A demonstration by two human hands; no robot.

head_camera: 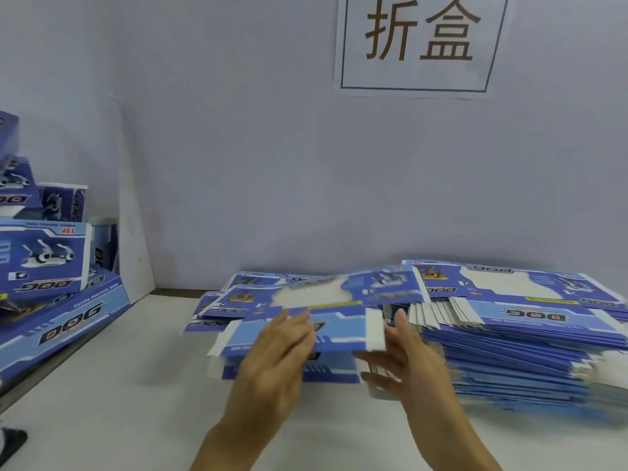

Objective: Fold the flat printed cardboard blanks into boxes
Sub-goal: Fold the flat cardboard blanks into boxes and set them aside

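A pale wall point(255, 164) fills the upper part of the view, and a white paper sign point(419, 42) with two large dark characters inside a thin frame is fixed to it at upper right. A white table point(129, 413) spreads below. On its right side a thick stack of flat blue printed blanks point(530, 338) is piled, its top sheet showing a white cut-out panel and the word DOG printed upside down. A smaller, looser pile of blanks point(238, 294) is spread just left of it, toward the wall. At the left edge a heap of folded boxes point(44, 260) is seen, set on and above a flat blue carton point(64, 321) that slopes down toward the table; a white board point(134, 232) leans against the wall beside them. One blank point(339, 317) is lifted in front of the piles, blurred, with its white tabs showing at both ends. The left hand point(278, 358) is laid on the blank's front panel with fingers extended over the print; whether the thumb is tucked beneath cannot be told. The right hand point(404, 351) is held at the blank's right end by the white tab, fingers spread and reaching underneath, the thumb raised beside the tab.
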